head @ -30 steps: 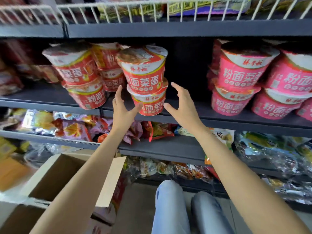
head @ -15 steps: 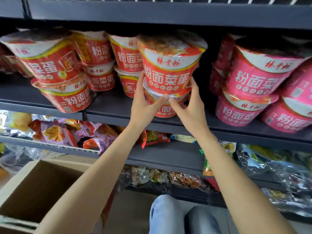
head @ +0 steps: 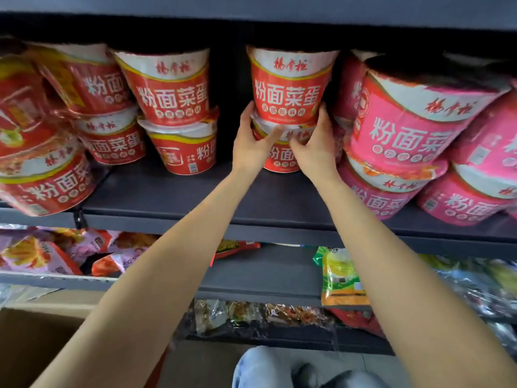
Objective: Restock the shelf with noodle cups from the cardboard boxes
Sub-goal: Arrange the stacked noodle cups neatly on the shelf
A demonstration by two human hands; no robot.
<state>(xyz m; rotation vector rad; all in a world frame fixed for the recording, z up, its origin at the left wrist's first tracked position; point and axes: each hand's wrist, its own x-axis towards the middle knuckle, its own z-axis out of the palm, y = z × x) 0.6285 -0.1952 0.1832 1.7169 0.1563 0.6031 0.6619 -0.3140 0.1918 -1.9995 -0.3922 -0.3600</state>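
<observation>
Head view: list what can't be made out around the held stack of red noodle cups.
- Lower red cup: label partly covered by the left hand and right hand.
- Upper red cup: lid lost in shadow under the shelf above.
- Cardboard box: cut off by the left edge, contents unseen.

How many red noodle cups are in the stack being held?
2. The upper cup sits on the lower cup, which stands on the shelf, gripped by the left hand and right hand. Others may be hidden behind.
</observation>
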